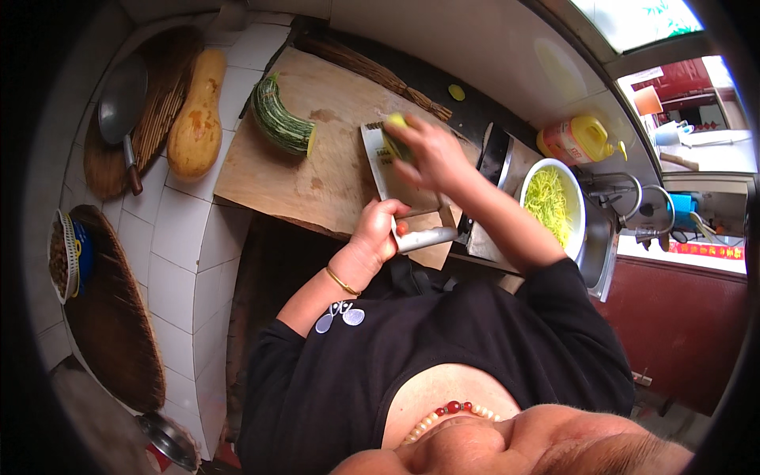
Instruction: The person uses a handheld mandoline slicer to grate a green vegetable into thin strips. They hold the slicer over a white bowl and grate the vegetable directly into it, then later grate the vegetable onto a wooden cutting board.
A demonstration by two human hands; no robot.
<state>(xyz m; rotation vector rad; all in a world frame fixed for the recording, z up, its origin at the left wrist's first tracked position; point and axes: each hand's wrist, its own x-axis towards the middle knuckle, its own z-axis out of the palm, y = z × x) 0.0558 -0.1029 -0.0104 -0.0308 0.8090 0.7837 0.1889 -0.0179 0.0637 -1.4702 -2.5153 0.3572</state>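
My left hand [377, 228] grips the handle end of a metal grater [376, 169], which slants across a wooden board [338, 184]. Over the upper part of the grater, my right hand [421, 148] holds a blurred piece of green squash [396, 145] against its surface. A curved, striped green squash [279, 122] with a cut end lies on the left part of the board. To the right, yellow-green shreds [547, 202] fill much of a white bowl [577, 184] beside the sink.
A cleaver [496, 157] lies right of the board, and a bundle of twigs [374, 71] along its far edge. A yellow jug [573, 139] stands by the faucet [629, 190]. On the left tiles are a butternut squash [197, 119], a ladle [123, 98] and a colander [74, 255].
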